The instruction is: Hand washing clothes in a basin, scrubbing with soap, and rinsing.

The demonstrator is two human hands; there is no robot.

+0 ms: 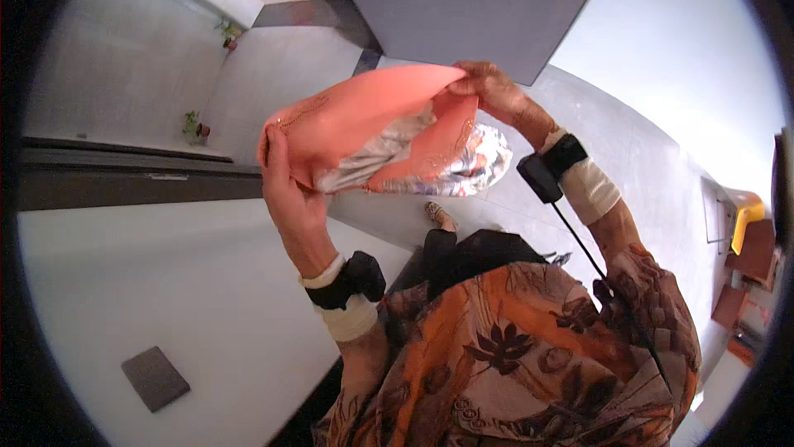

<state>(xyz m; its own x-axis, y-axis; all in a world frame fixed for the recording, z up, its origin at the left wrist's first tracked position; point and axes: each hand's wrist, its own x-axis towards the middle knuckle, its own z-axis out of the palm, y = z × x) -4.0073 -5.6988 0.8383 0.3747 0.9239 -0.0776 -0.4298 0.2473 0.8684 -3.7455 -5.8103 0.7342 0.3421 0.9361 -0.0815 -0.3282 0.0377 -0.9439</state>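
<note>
A coral-coloured cloth item with beaded trim (366,109) is stretched between my two hands, its opening turned towards me. Pale lining or fabric shows inside it, and a white floral-print part (474,165) hangs at its right side. My left hand (282,168) grips the left end, with the thumb over the edge. At the upper right corner my right hand (490,87) pinches the rim between fingers and thumb. Both wrists wear cream bands with black straps and small black devices.
To the left is a white surface (186,273) with a dark grey flat square (155,379) on it. A grey door panel (459,19) stands ahead. Small potted plants (201,129) are beyond the dark frame at left. Brown and yellow furniture (747,224) stands at far right.
</note>
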